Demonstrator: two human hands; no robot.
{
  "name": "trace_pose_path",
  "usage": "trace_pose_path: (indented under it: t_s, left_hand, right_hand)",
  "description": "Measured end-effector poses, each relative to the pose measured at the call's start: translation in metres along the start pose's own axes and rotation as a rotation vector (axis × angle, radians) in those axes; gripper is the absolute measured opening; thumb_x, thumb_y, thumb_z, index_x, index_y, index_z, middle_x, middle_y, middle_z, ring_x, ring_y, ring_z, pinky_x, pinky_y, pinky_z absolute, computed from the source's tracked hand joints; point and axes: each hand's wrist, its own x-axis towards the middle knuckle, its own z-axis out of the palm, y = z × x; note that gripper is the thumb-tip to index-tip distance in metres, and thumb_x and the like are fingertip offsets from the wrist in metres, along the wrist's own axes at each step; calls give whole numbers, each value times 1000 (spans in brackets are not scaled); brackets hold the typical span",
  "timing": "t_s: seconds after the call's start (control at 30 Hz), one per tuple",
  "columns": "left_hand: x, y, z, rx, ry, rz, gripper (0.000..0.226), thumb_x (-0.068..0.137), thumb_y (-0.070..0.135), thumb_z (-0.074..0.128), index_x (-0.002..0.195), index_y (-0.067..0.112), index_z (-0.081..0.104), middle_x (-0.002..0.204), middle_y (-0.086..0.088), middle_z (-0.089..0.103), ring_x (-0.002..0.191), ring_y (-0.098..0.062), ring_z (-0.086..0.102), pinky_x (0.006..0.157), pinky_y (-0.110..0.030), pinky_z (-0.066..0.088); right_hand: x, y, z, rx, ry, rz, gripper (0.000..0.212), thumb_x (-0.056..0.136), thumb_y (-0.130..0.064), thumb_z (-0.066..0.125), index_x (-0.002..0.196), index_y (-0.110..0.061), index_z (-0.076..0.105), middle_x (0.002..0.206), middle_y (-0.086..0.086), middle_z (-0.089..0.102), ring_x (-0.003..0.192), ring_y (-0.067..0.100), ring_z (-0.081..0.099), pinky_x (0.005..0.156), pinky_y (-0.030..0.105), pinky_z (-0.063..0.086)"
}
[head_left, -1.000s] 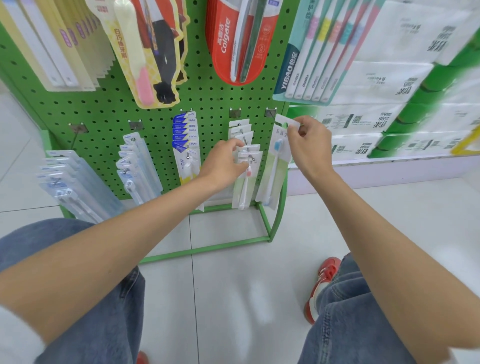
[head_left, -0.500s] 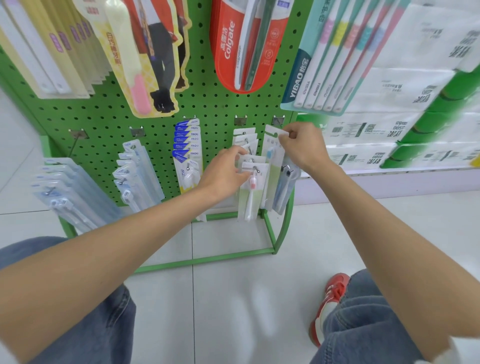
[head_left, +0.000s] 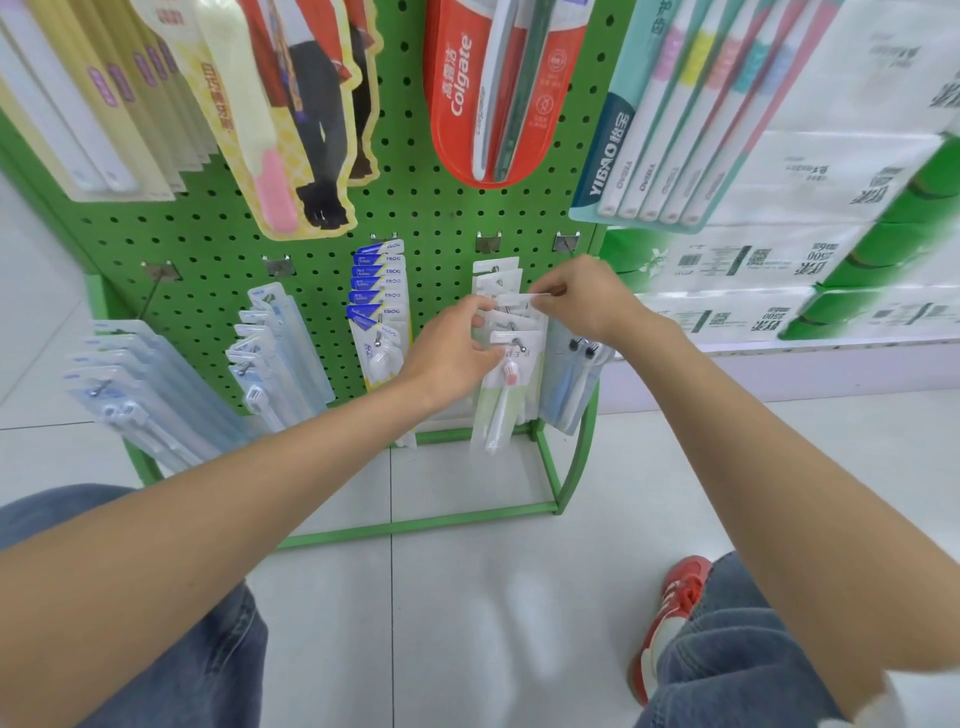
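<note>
A row of white toothbrush packs (head_left: 503, 400) hangs on a hook low on the green pegboard rack (head_left: 208, 249); the front pack shows a pink-headed brush. My left hand (head_left: 454, 353) grips this row from the left, thumb above and fingers curled at the front pack's top. My right hand (head_left: 587, 301) pinches the top edge of one white pack (head_left: 519, 300) further back in the same row. Just to the right, a blue toothbrush pack (head_left: 563, 387) hangs free on the neighbouring hook.
Blue-topped FROG packs (head_left: 376, 301) and clear packs (head_left: 275, 358) hang to the left. Larger toothbrush cards, one a red Colgate card (head_left: 462, 93), hang above. Stacked tissue packs (head_left: 779, 260) fill the shelf at right. The rack's green floor frame (head_left: 415, 525) lies before my knees and red shoe (head_left: 670, 613).
My right hand carried the blue toothbrush pack to the right-hand hook, let it go there, and moved left onto the white packs. My left hand stayed on the white row.
</note>
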Motion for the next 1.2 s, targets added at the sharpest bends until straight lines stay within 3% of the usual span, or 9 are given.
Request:
trace_pose_path:
  t_s: [0.2,0.37,0.53,0.67,0.77,0.9,1.2]
  left_hand:
    - [-1,-1,0,-22,-8,-13,50,90,22,68,135,23,48,122,1,56,91,-17,65,86,-38,54]
    - [-1,-2,2,-44,-16,-22,50,90,23,68,135,23,47,122,1,55,91,-17,64,82,-38,55]
    - [0,-2,3,-47,-25,-23,48,90,24,69,133,23,48,121,0,56,91,-19,62,84,-39,54]
    - [1,-2,4,-39,-21,-26,49,89,24,68,134,23,48,120,-1,55,94,-22,63,85,-41,54]
    - [3,-3,4,-28,-10,-25,54,90,24,68,137,27,43,118,0,54,93,-22,63,84,-43,54]
    - [5,-5,5,-27,-4,-22,67,89,23,68,146,33,35,118,1,54,94,-21,63,84,-42,54]
    - [9,-7,6,-5,-22,5,60,90,23,67,144,33,41,114,3,54,94,-22,63,86,-38,53]
  right_hand:
    - [4,-5,4,10,64,-19,3,85,-9,71,84,-10,69,78,1,66,73,14,61,76,30,54]
    - [2,-5,6,13,85,-30,6,84,-11,73,79,-11,69,76,-1,66,69,11,58,68,23,48]
    - [1,-8,11,2,36,-32,11,87,-13,66,78,-11,72,75,-4,67,68,8,59,54,6,39]
    - [3,-8,7,42,134,7,15,90,-11,58,85,-8,72,82,3,70,76,16,61,69,23,49]
    - [8,-5,7,31,163,16,18,91,-10,57,101,-9,73,94,5,70,84,13,58,78,23,46]
    - [18,-3,13,17,78,29,25,92,-12,63,116,-11,71,110,6,70,100,16,63,95,29,49]
    - [22,-9,12,-9,42,-3,14,91,-10,64,98,-7,76,97,4,72,85,15,61,84,30,52]
